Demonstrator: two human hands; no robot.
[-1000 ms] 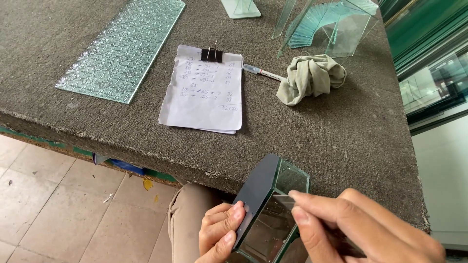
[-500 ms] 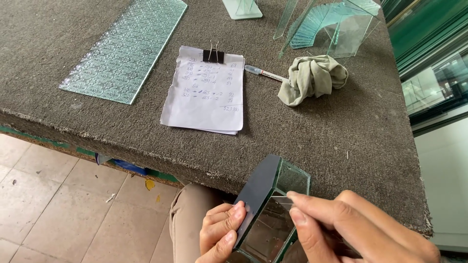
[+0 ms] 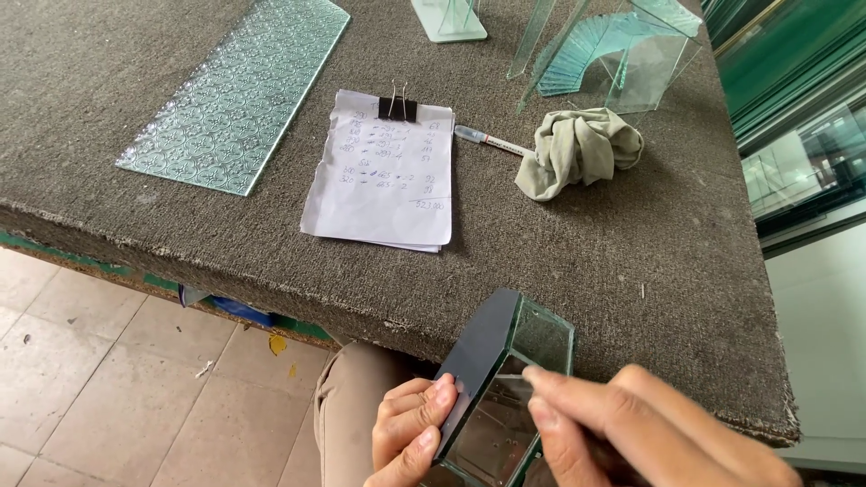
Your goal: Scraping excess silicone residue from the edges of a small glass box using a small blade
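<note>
Your left hand pinches the dark side of a small glass box held off the near bench edge over your lap; your right hand grips something thin at its top rim, though what is hidden. A slack pinch could drop the box onto the tiles, and bare glass edges could cut fingers. Behind lie white clipped papers with handwriting, a pen, a rag and patterned glass.
</note>
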